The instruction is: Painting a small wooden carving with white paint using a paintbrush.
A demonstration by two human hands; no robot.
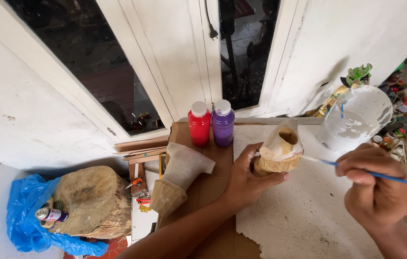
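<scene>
While the left hand wraps its fingers closed around the base of a small carved wooden figure, the right hand pinches a thin blue-handled paintbrush in closed fingers, its tip touching the figure's side. The figure is held tilted just above the tabletop, its upper part coated white and its carved lower band bare wood. Judging from this, a white base coat is being brushed on and is partly done; carrying on would seem to call for turning the figure in the left hand so the brush can reach the unpainted band.

Seen from the head camera, the tabletop is a pale, paint-marked sheet beside brown cardboard. On the cardboard stand a red paint bottle and a purple paint bottle, touching side by side, with a second, larger carved piece lying on its side nearby. A clear plastic tub smeared with white paint sits to the right. Behind are white walls and dark glass doors. Lower left, a wood stump rests on a blue plastic bag, with a spray can beside it.
</scene>
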